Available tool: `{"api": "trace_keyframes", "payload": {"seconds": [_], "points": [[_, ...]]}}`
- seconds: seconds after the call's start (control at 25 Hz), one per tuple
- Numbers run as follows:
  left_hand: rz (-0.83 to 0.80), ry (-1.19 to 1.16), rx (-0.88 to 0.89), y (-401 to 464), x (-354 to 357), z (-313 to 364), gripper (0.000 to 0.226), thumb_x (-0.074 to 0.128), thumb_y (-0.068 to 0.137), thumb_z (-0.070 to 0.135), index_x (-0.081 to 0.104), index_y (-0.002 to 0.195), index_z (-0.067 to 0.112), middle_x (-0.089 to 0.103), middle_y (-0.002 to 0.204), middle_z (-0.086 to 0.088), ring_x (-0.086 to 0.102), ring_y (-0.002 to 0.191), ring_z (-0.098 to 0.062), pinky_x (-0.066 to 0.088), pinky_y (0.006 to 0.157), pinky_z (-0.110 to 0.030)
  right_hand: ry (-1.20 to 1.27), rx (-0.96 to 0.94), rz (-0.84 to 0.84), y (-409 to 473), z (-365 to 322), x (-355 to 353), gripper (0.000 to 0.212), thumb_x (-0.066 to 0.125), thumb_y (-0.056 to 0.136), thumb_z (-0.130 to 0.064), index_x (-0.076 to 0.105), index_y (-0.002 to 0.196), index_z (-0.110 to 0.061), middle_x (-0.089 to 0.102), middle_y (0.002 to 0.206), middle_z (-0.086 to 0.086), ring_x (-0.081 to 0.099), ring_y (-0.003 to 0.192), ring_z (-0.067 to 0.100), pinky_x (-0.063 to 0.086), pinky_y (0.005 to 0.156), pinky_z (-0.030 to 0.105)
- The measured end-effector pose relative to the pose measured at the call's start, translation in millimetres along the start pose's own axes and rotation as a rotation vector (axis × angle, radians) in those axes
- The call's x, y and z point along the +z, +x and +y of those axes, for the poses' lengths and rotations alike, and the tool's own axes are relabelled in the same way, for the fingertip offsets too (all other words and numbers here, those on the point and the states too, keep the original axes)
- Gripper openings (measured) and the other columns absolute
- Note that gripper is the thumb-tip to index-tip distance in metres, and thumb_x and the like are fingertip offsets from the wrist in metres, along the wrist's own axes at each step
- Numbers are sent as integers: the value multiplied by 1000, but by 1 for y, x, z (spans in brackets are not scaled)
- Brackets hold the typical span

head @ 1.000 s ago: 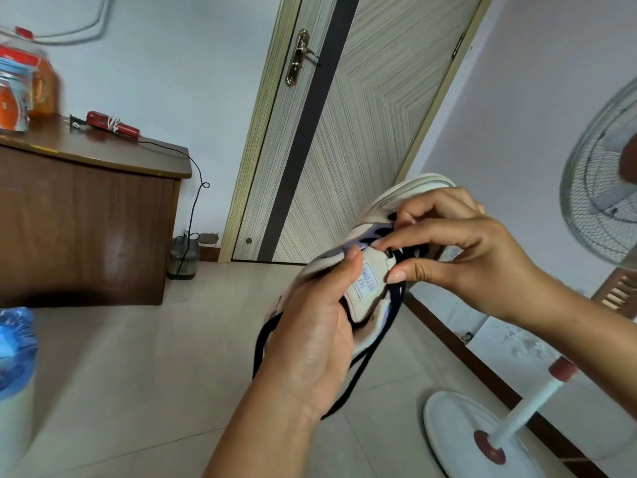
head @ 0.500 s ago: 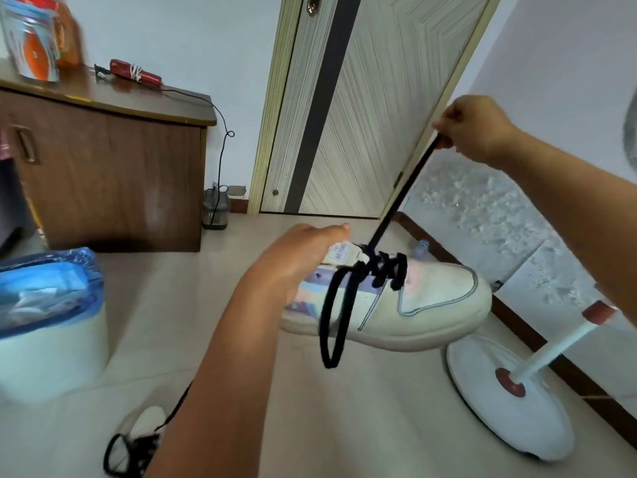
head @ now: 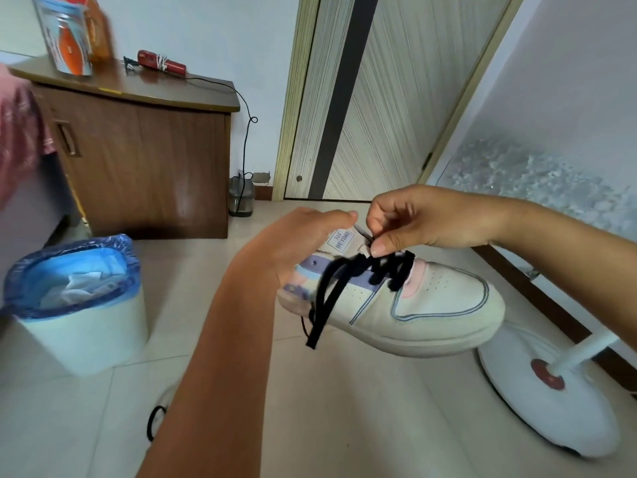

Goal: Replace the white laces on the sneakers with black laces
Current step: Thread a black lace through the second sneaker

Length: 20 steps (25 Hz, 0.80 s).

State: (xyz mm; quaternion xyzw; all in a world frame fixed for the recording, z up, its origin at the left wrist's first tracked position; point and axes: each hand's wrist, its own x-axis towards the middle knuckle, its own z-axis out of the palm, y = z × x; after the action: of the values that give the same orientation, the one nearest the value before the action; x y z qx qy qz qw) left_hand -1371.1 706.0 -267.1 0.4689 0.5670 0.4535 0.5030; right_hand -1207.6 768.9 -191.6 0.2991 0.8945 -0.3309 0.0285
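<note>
Sneaker (head: 424, 305) held mid-air above floor by left hand (head: 303, 243) at heel; right hand (head: 413, 219) grip pinches black lace (head: 362, 274) tip at tongue.

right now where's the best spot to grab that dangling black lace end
Pinch the black lace near its free tip, coming from the open near side below the sneaker. It hangs slack there, clear of the left hand and right hand.

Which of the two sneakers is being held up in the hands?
The cream sneaker with black laces, held above the floor. The other sneaker lies on the floor, mostly hidden behind the left forearm.
</note>
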Motion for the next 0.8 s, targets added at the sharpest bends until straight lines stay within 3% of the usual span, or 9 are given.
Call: {"api": "trace_keyframes", "payload": {"seconds": [0.12,0.2,0.32,0.48,0.56,0.68,0.76,0.8], "points": [[-13,30,-10,0,2,-3,74,65,54,63,66,102,7,66,101,-23,66,91,-39,42,94,-58,-160,60,-14,-1,6,-12,21,67,77,-29,55,75,-11,49,64,-6,43,57,0,38,56,10],[-12,53,-37,0,1,-4,74,65,53,66,66,102,12,68,99,-18,65,93,-39,44,96,-57,-154,42,58,-5,10,-16,13,66,82,-20,58,81,-10,54,71,-1,48,59,-2,39,52,6],[-37,62,-29,1,1,-3,73,65,56,63,66,103,7,66,101,-23,63,95,-46,42,98,-58,15,-10,51,-6,19,-11,21,68,78,-20,62,95,-9,67,89,0,63,82,5,47,70,9],[-40,120,-45,2,5,-6,71,62,50,68,69,96,14,70,99,-12,65,96,-37,43,97,-56,-87,43,-76,-5,24,2,8,64,83,-23,61,83,-15,60,71,-11,55,70,1,43,69,13],[-51,153,-44,1,6,-6,60,60,60,65,70,92,15,70,99,-16,65,95,-39,43,98,-54,-247,49,67,-4,33,-8,9,60,89,-20,59,84,-12,59,77,-4,54,73,7,43,70,19],[-57,146,-83,-1,4,-5,69,63,56,64,68,103,13,67,105,-18,64,98,-40,45,96,-54,-675,141,539,-1,68,-43,13,55,93,-17,54,89,-5,57,90,12,55,81,28,43,71,34],[-82,123,-137,-2,1,-4,79,67,49,63,64,110,13,65,111,-14,62,100,-37,46,93,-53,-698,374,762,-3,95,-66,15,55,94,-18,54,92,-3,58,94,20,54,89,36,40,74,38],[-93,121,-149,-1,0,-4,76,68,53,61,64,110,11,65,110,-14,62,97,-36,47,90,-48,-634,478,794,-5,105,-71,18,55,94,-19,55,95,-2,60,98,23,54,90,37,41,75,39]]}}
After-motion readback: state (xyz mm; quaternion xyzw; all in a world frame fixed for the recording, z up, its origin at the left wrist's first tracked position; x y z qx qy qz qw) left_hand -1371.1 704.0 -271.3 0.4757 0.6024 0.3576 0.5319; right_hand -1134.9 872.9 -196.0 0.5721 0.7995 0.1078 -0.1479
